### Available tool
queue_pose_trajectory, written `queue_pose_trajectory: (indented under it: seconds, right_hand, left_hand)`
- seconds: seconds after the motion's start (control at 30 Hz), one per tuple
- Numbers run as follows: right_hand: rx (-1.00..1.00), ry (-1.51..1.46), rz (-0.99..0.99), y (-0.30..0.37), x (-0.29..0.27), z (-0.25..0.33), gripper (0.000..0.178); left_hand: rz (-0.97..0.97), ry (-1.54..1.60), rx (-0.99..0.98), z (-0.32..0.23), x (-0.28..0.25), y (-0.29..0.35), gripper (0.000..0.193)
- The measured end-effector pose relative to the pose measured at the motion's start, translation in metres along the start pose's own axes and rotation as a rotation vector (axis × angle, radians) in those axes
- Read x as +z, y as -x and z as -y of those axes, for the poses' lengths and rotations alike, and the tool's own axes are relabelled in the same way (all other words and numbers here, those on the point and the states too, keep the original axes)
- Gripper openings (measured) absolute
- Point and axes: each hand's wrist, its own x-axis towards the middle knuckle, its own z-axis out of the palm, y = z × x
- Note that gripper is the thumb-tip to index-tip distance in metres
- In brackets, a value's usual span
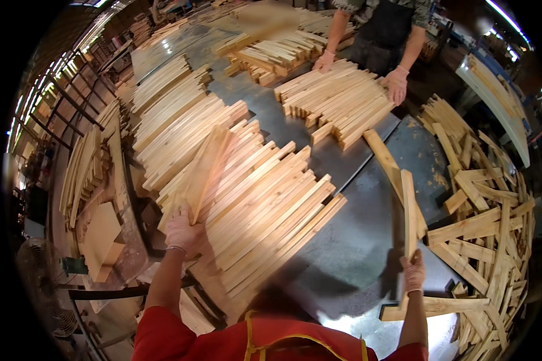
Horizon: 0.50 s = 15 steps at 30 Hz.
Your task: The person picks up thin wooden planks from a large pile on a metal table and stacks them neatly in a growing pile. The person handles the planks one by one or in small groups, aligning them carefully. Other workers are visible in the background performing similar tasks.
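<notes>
My left hand (183, 231) is closed on the near end of a wooden board (208, 163), which lies tilted over a row of slats and is partly smeared by motion. Those light wooden slats (271, 207) are packed side by side across the metal table. On the right, my right hand (413, 274) grips the lower part of a wooden slat (408, 207) that stands lengthwise away from me. Beneath and beside it, another slat (385, 159) leans diagonally at the table's right side. A shorter slat (442, 307) lies crosswise near my right wrist.
Across the metal table (337, 265), a co-worker's gloved hands (396, 84) rest at another row of slats (343, 99). A jumbled heap of slats (494, 234) fills the right side. More stacked boards (87, 168) and a fan (36, 259) stand left.
</notes>
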Motion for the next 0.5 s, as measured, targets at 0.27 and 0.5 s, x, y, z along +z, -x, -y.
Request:
queue_pose_trajectory:
  seconds: [0.27, 0.5]
  right_hand:
    - [-0.122, 0.279, 0.451, 0.18, 0.14, 0.074, 0.044]
    - [-0.171, 0.356, 0.812, 0.222, 0.224, 0.181, 0.086]
  left_hand:
    - [0.002, 0.242, 0.095, 0.052, 0.002, -0.041, 0.065]
    - [0.364, 1.31, 0.257, 0.13, 0.008, -0.095, 0.05]
